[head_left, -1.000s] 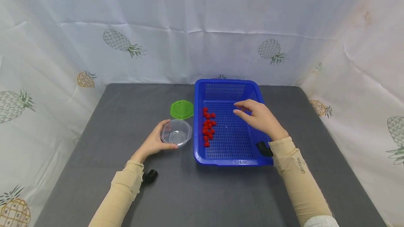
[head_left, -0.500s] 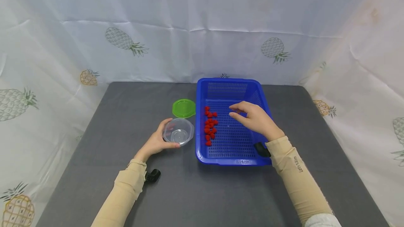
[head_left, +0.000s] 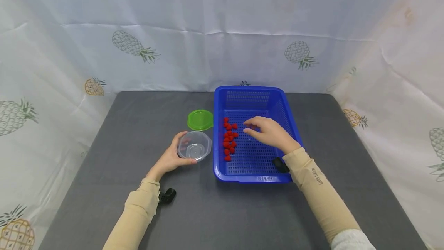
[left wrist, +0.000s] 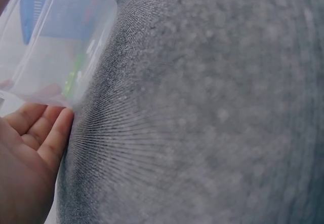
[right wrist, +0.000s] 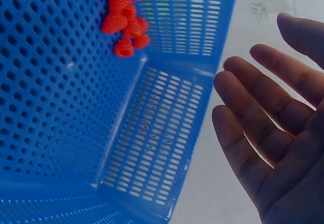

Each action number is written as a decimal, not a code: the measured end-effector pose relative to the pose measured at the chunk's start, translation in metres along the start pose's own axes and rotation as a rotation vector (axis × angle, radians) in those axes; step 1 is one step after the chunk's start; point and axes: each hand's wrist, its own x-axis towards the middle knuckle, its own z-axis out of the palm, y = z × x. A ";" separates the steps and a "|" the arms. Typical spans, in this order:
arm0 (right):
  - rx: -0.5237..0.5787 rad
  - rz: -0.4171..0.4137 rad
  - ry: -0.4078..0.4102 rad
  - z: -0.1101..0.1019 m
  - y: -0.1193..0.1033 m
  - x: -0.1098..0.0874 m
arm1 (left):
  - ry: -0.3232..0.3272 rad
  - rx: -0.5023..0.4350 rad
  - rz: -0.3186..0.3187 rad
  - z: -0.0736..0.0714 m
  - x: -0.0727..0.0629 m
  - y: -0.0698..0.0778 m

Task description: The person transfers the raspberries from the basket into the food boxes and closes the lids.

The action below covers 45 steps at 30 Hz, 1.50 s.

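Note:
My left hand (head_left: 169, 158) grips a clear plastic container (head_left: 195, 146), thumb at its near side and fingers round its left wall. In the left wrist view the fingertips (left wrist: 62, 120) meet the lower part of the container (left wrist: 48, 57), which shows nothing inside. A blue perforated basket (head_left: 219, 173) stands to the right, with several red raspberries (head_left: 229, 136) along the left side of its floor. Over the basket hovers my right hand (head_left: 269, 133), fingers relaxed and bent a little, nothing held. The right wrist view shows its spread fingers (right wrist: 243, 92) apart from the raspberries (right wrist: 120, 16).
A green lid (head_left: 200, 120) lies flat on the grey table (head_left: 152, 119), behind the container and close against the basket's left side. White cloth with pineapple prints (head_left: 194, 49) hangs at the back and both sides of the table.
My right hand has moved left and slightly nearer over the basket, toward the raspberries. My left hand keeps its hold on the container in about the same place.

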 end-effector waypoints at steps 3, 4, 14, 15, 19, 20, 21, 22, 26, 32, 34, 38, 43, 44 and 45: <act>0.005 -0.013 -0.022 0.005 0.002 0.003 | -0.006 -0.006 -0.001 0.000 -0.003 0.012; 0.009 -0.016 -0.030 0.006 0.002 0.003 | -0.007 -0.008 -0.002 0.000 -0.005 0.016; 0.177 0.046 -0.120 0.015 0.009 0.012 | -0.002 -0.003 -0.012 -0.001 -0.007 0.027; 0.204 0.054 -0.128 0.015 0.010 0.012 | -0.001 -0.007 -0.012 -0.001 -0.007 0.027; 0.282 0.081 -0.153 0.017 0.011 0.016 | 0.000 -0.020 -0.006 -0.001 -0.006 0.025; 0.292 0.086 -0.159 0.017 0.011 0.017 | 0.002 -0.020 -0.006 -0.001 -0.006 0.025; 0.298 0.085 -0.163 0.018 0.011 0.018 | 0.003 -0.020 -0.003 -0.001 -0.006 0.025; 0.299 0.081 -0.167 0.019 0.011 0.020 | 0.004 -0.020 -0.001 -0.001 -0.006 0.025; 0.287 0.060 -0.199 0.024 0.008 0.026 | 0.009 -0.019 -0.002 0.000 -0.006 0.025; 0.264 0.045 -0.242 0.036 0.005 0.032 | 0.024 -0.006 0.007 0.002 0.000 -0.004; 0.281 0.051 -0.245 0.038 0.005 0.034 | 0.025 -0.003 0.010 0.002 0.001 -0.009; 0.325 0.083 -0.252 0.041 0.008 0.037 | 0.024 -0.015 0.008 0.003 0.001 -0.008; 0.346 0.094 -0.262 0.044 0.014 0.043 | 0.026 -0.008 0.003 0.004 0.002 -0.009; 0.340 0.092 -0.271 0.045 0.015 0.044 | 0.027 -0.003 0.002 0.004 0.002 -0.010; 0.332 0.091 -0.280 0.045 0.015 0.045 | 0.027 0.001 0.004 0.004 0.001 -0.010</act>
